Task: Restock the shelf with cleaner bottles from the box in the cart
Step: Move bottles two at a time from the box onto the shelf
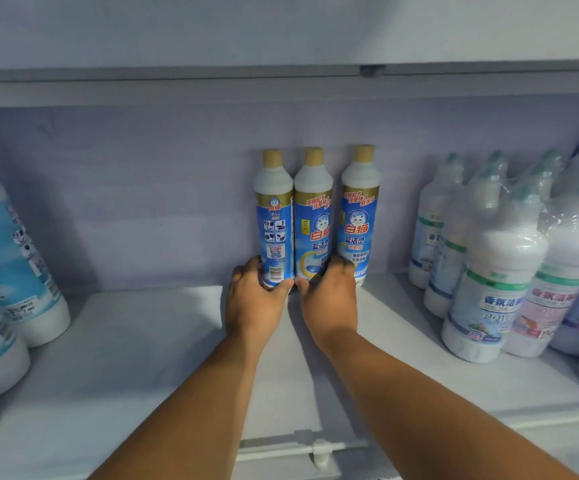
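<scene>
Currently three cleaner bottles stand upright in a row at the back of the shelf (177,358), against the rear panel. The left bottle (274,216) is turned barcode-out; the middle bottle (313,216) and right bottle (360,209) face forward. Left and middle are touching; a narrow gap is left before the right one.

The left hand (255,299) is wrapped round the base of the left bottle, thumb across the front. The right hand (329,296) is curled round the base of the middle bottle, knuckles close against the right bottle. Neither is released yet, judged as final seating.

Risks:
- Tall narrow bottles gripped low: a sideways tug on withdrawal could tip one and domino the row.
- Right knuckles could drag the right bottle out of line when pulled back.
- Left bottle label is left facing wrong unless rotated; a twist against the touching neighbour could spin that too.
- Wrapped bottles (489,271) sit near on the right; little clearance if the row shifts.

Box and cart are not in view.
</scene>
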